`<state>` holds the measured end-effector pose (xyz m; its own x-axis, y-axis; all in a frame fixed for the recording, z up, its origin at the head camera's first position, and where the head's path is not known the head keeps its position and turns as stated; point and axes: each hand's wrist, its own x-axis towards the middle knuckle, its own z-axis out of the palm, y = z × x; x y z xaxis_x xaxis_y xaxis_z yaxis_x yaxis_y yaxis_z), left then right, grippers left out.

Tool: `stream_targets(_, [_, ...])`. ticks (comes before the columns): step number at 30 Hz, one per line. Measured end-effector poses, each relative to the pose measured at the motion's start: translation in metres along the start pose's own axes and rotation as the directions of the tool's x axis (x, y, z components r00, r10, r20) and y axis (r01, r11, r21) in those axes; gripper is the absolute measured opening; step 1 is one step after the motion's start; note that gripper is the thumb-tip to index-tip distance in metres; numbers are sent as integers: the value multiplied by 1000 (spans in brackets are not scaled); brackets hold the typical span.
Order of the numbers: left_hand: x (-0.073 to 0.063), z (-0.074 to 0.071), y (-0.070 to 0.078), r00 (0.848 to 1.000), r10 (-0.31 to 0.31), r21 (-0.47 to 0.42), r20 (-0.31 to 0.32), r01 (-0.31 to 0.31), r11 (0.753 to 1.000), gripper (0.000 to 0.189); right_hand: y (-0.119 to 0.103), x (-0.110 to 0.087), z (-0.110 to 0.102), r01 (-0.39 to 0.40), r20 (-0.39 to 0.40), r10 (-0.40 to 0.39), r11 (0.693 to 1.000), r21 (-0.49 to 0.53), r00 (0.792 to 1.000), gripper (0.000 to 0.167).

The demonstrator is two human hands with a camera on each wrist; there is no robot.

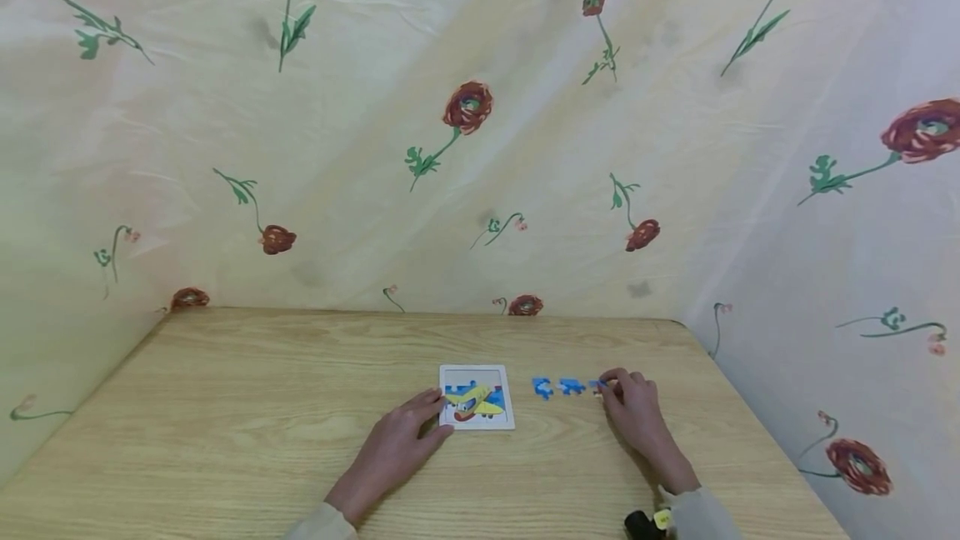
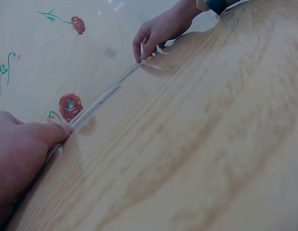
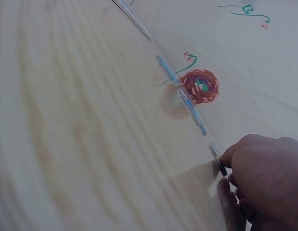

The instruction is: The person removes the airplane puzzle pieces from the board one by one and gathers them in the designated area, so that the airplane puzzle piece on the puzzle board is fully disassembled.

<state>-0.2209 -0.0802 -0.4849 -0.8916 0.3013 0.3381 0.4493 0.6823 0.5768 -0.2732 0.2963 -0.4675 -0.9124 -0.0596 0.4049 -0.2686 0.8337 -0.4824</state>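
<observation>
A small jigsaw puzzle with a white frame (image 1: 510, 421) lies on the table and shows a yellow airplane on blue in its lower part. The upper part of its backing is bare grey. My left hand (image 1: 401, 446) holds this frame at its lower left corner, thumb along the bottom edge and fingers at the left side. To the right, two blue puzzle pieces, one nearer (image 1: 542, 387) and one farther (image 1: 572, 387) from the frame, lie in a row. My right hand (image 1: 636, 411) pinches a third puzzle piece (image 3: 216, 156) at the row's right end, partly hidden by the fingers.
The wood-grain table (image 1: 247, 407) reaches back to a flower-printed cloth (image 1: 360, 148), which also hangs along both sides. A black object with a yellow label (image 1: 643, 525) shows beside the right sleeve at the bottom of the head view.
</observation>
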Motion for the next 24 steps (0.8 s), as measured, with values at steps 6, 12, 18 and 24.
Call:
stream_targets(6, [0,0,-1,1000,3,-3,3,-3,1000,51,0,0,0,-27,5,27,1000,2,1000,12])
stream_targets(12, [0,1,-2,1000,5,3,7,-5,1000,50,-1,0,-1,-53,25,53,998,16,998,14])
stream_targets(18, [0,0,-2,1000,1,-3,11,-1,1000,49,-1,1,-1,-36,24,36,999,15,999,16])
stream_targets(24, [0,0,-1,1000,5,-13,5,-5,1000,50,-3,1,-4,-11,9,11,998,54,1000,19])
